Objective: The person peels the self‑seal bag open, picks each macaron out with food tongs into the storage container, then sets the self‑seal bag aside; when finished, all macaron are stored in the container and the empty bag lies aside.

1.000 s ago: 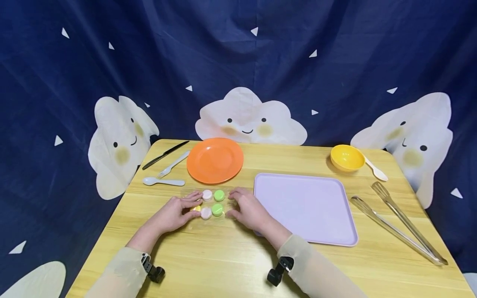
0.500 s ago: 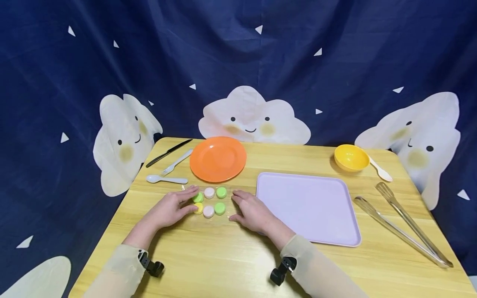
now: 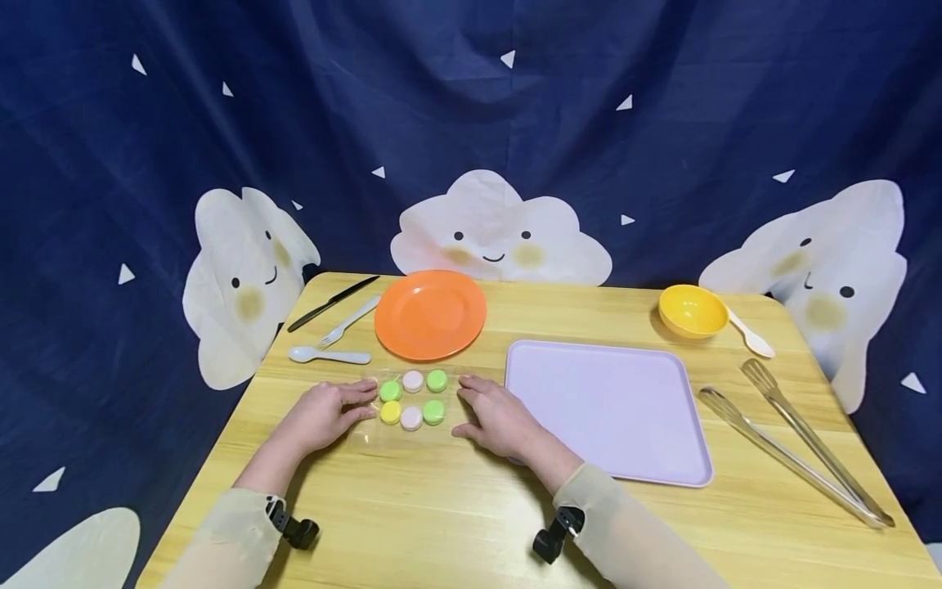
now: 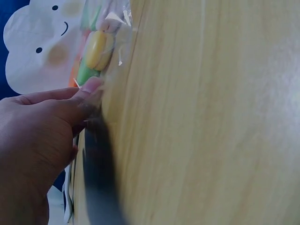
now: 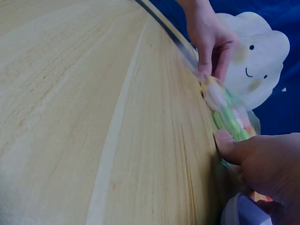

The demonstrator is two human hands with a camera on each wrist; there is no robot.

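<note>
A clear plastic bag of macarons (image 3: 412, 400) lies flat on the table in the head view, green, pale pink and yellow pieces in two rows. At its left end is my left hand (image 3: 327, 415), thumb and fingers gripping the film just beside the yellow macaron (image 3: 391, 412). In the left wrist view that thumb (image 4: 91, 85) pinches the plastic edge. My right hand (image 3: 495, 415) holds the opposite end, beside the green macarons. The right wrist view shows its thumb (image 5: 225, 140) on the film; its other fingers are mostly hidden there.
A lilac tray (image 3: 607, 417) sits right of the bag, partly under my right forearm. Behind are an orange plate (image 3: 430, 315), a black knife (image 3: 333, 303), a fork (image 3: 348, 322) and a spoon (image 3: 329, 356). Metal tongs (image 3: 798, 454) and a yellow bowl (image 3: 693, 312) stand to the right.
My left hand has slid left off the macarons to the bag's left edge, uncovering a green and the yellow one. The right hand stays at its end. The head view has shifted slightly.
</note>
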